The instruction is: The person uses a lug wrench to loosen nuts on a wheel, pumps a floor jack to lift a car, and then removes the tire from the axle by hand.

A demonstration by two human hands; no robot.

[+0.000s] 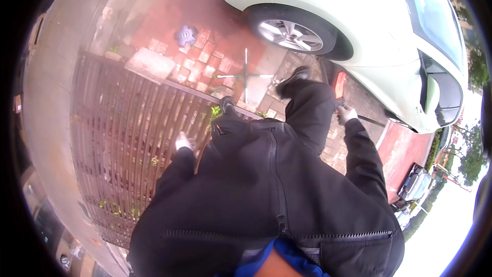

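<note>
My right hand (347, 114) is closed around a red and black tool (340, 85); its exact kind is hard to make out. The red part points toward the car's front wheel, and a dark bar (371, 121) sticks out on the other side of the hand. My left hand (183, 141) hangs over the slatted fence, slightly blurred, with fingers loosely apart and nothing visible in it. A cross-shaped lug wrench (246, 76) lies on the paving ahead of my feet. Farther left, a star-shaped wheel centre cap (185, 36) rests on the red ground.
A pale green car (353, 16) stands at the far right, its front wheel (292, 35) mounted with a silver rim. The brown slatted fence (123, 139) runs along my left. Loose bricks (197, 69) and a stone slab (150, 64) lie ahead. Another vehicle (416, 182) is at the right.
</note>
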